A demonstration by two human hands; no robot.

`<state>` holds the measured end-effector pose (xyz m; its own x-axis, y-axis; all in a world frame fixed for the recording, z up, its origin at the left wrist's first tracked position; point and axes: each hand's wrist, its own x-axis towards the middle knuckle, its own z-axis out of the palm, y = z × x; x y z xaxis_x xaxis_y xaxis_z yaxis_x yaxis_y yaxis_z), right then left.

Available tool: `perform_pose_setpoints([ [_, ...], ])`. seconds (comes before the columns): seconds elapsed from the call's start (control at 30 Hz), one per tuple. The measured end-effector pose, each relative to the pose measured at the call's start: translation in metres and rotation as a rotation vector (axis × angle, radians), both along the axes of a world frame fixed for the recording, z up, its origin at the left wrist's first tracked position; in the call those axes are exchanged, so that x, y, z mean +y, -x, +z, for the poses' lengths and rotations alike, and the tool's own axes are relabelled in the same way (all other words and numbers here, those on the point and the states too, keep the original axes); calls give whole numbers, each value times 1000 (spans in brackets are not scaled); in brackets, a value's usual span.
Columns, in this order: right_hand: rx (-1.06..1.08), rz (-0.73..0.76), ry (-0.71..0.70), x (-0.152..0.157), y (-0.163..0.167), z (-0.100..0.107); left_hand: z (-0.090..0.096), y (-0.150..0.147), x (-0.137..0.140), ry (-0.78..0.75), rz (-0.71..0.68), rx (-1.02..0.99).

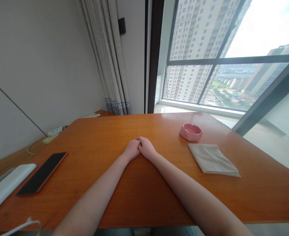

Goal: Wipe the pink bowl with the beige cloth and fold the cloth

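My left hand point(132, 149) and my right hand point(146, 148) rest clasped together on the brown wooden table point(105, 137). The right hand's fingers fold over those of the left, and both look closed. No object shows in either hand; the palms are hidden. To the right of my hands lies a folded beige cloth point(212, 159). Just beyond the cloth sits a pink ashtray point(191, 132) with angular sides. A smartphone point(43, 173), dark face up with a reddish edge, lies off to the left.
Left of the phone is a white rounded device point(9, 186), with a white cable point(23, 225) at the near left edge. A power strip point(55, 131) lies by the wall. Behind the table are a grey curtain point(110, 59) and a large window point(198, 82).
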<state>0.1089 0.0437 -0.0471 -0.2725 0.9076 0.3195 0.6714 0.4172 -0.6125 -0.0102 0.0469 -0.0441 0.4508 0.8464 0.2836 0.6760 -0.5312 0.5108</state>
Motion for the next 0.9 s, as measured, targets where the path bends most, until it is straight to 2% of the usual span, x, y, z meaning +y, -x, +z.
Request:
perform_pose_setpoints([
  [0.23, 3, 30, 5, -4, 0, 1, -2, 1, 2, 11, -18, -34],
  [0.3, -30, 113, -53, -7, -8, 11, -1, 3, 2, 41, -24, -34],
  [0.37, -88, 156, -182, -9, -27, 27, 1, 4, 2, 69, -20, -25],
  [0.43, -107, -3, -342, -9, -58, 44, 3, 6, 1, 86, -14, -28],
  [0.5, -49, -308, -429, -8, -99, 54, 5, 6, -1, 104, -15, -49],
  [0.57, -70, -572, -420, -7, -142, 54, 6, 7, -1, 123, -17, -72],
  [0.63, -196, -766, -334, -6, -179, 45, 6, 7, -2, 132, -16, -78],
  [0.7, -334, -811, -162, -5, -204, 33, 6, 7, -1, 131, -15, -78],
  [0.77, -448, -779, -47, -2, -216, 23, 5, 7, -1, 125, -17, -78],
  [0.9, -510, -739, -44, 3, -212, 19, 4, 6, -1, 100, -21, -55],
])
